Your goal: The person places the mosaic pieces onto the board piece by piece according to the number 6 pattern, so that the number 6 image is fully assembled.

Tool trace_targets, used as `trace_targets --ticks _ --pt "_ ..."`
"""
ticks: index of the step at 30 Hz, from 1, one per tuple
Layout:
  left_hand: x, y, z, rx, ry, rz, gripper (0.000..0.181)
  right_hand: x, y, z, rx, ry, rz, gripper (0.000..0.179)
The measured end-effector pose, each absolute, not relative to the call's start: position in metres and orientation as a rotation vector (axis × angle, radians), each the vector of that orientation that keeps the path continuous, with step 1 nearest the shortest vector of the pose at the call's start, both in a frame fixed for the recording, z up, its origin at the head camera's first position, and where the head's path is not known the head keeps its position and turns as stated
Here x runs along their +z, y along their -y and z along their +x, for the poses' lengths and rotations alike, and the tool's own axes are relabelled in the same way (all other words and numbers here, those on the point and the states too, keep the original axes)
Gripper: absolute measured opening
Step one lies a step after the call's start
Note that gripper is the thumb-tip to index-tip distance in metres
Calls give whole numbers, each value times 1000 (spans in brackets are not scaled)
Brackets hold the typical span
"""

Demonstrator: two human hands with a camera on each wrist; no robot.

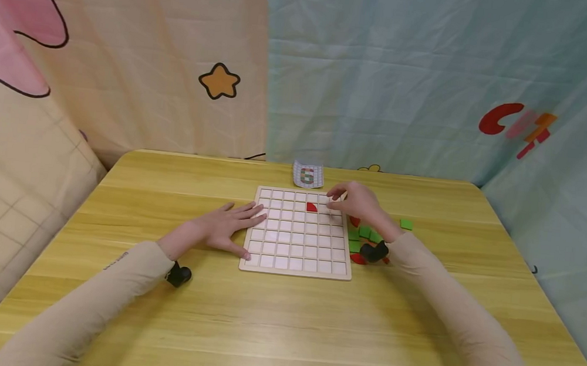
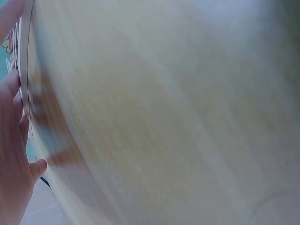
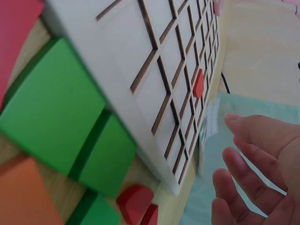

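A square white grid board [image 1: 295, 272] lies on the table, its cells parted by thin raised lines. One red quarter-round tile [image 1: 312, 207] sits in a cell of the second row from the far edge. My left hand [image 1: 225, 225] rests flat with fingers spread on the board's left edge; in the left wrist view its fingers touch the rim. Above the far right corner hovers my right hand [image 1: 357, 202], fingers loosely bent. The right wrist view shows a gap between thumb and fingers, with nothing held there.
Green square tiles [image 1: 365, 232] and red tiles [image 1: 357, 259] lie loose along the board's right side, partly under my right wrist. An orange tile [image 3: 28, 197] is among them. One green tile [image 1: 406, 224] lies farther right. Behind the board is a small patterned card [image 1: 308, 175].
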State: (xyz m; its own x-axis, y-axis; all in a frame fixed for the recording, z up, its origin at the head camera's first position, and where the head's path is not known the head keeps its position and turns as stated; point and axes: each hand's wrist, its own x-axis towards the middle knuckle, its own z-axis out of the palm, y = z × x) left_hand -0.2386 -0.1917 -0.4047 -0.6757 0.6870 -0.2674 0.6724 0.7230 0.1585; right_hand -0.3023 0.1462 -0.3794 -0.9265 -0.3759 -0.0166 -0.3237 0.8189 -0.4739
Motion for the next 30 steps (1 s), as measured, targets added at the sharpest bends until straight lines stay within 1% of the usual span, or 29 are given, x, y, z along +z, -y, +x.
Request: trace_targets --ticks 17,23,30 --pt "-402 191 -238 50 -2621 1068 101 -373 -204 -287 -796 -2920 -541 32" --pt "-403 191 -238 53 -2622 1070 101 -377 -226 -281 -802 -2945 -570 30" --pt "-405 191 -237 68 -2631 1093 100 -385 -250 -277 -842 -2918 -595 34"
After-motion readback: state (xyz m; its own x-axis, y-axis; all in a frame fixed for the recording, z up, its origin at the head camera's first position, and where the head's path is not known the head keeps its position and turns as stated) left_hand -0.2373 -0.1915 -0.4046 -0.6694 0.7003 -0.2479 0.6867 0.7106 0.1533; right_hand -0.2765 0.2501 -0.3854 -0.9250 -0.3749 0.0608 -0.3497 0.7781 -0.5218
